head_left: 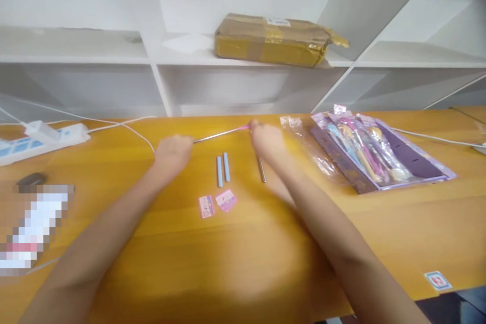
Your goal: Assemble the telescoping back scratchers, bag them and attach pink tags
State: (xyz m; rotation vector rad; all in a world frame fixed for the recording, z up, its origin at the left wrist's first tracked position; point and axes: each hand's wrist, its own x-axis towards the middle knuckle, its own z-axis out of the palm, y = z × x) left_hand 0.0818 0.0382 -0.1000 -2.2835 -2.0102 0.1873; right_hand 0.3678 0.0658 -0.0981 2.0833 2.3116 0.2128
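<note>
One slim metal rod [218, 135] spans the gap between the person's two hands at the upper centre of the frame, above the worktop [243, 263]. The left hand [173, 153], left of centre, has its grip closed around the rod's left portion. The right hand [266, 139], right of centre, is at the rod's pink right end; its fingers are blurred, so how tightly its grip is closed cannot be told. A second metal rod [262, 169] projects below the right hand; whether it is held or lies loose is unclear.

Two light blue sticks [219, 172] lie side by side at the centre of the frame, apart from both hands. Pink printed cards [206, 206] lie just below them. Right of the right hand are a clear plastic wrapper [321, 154] and a purple package [410, 154]. A taped cardboard box [271, 43] rests on the shelf [182, 58], upper centre.
</note>
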